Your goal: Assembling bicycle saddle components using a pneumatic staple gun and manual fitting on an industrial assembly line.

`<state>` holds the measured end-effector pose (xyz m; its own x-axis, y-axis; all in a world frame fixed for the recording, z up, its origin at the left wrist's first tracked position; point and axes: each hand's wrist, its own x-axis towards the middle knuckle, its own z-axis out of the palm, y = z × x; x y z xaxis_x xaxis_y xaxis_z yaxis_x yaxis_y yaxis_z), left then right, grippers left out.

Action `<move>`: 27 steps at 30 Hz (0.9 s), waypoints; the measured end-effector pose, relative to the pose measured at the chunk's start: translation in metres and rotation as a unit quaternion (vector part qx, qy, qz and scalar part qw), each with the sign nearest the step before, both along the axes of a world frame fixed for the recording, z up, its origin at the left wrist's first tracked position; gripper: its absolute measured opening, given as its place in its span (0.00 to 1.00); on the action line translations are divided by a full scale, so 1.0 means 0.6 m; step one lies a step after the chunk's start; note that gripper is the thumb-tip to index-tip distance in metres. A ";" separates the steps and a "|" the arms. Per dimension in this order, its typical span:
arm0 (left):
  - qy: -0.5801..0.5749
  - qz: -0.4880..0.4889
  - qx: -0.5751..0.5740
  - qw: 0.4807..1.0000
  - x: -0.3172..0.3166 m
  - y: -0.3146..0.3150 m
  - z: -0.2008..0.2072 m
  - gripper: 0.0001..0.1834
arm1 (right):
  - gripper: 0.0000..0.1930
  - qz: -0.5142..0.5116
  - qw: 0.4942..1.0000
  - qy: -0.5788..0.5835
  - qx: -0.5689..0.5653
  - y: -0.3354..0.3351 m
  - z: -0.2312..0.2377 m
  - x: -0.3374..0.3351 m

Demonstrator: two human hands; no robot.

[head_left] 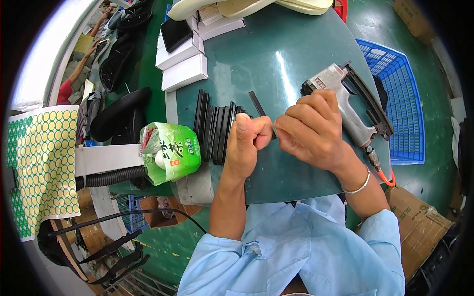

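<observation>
My left hand [245, 143] is closed, thumb up and fingers curled, above the green tabletop. Close beside it, almost touching, is my right hand [313, 129], also closed in a fist. Whatever either hand holds, if anything, is hidden by the fingers. A row of black staple-like strips [217, 130] lies bundled just left of my left hand. One loose black strip [256, 102] rests beyond the hands, partly covered lower down. A grey air stapler [351, 112] with a black magazine and an orange hose [385, 178] lies behind and right of my right hand.
A green cut-open package [185, 150] stands at the table's left edge. White boxes [184, 73], a black phone [176, 34] and cream-coloured pads [247, 7] sit at the far side. Right of the table are a blue crate [402, 98] and a cardboard box [417, 217].
</observation>
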<state>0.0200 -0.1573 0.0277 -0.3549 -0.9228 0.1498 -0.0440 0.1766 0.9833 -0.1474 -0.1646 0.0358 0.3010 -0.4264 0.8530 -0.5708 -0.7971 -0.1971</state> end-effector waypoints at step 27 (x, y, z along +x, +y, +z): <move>0.028 -0.023 0.035 0.999 0.001 0.001 0.003 0.37 | 0.11 0.023 1.000 0.000 0.006 0.001 0.003 0.001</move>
<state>0.0203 -0.1566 0.0297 -0.3900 -0.9147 0.1065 0.0189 0.1077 0.9940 -0.1468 -0.1640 0.0376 0.3211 -0.4225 0.8476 -0.5331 -0.8204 -0.2069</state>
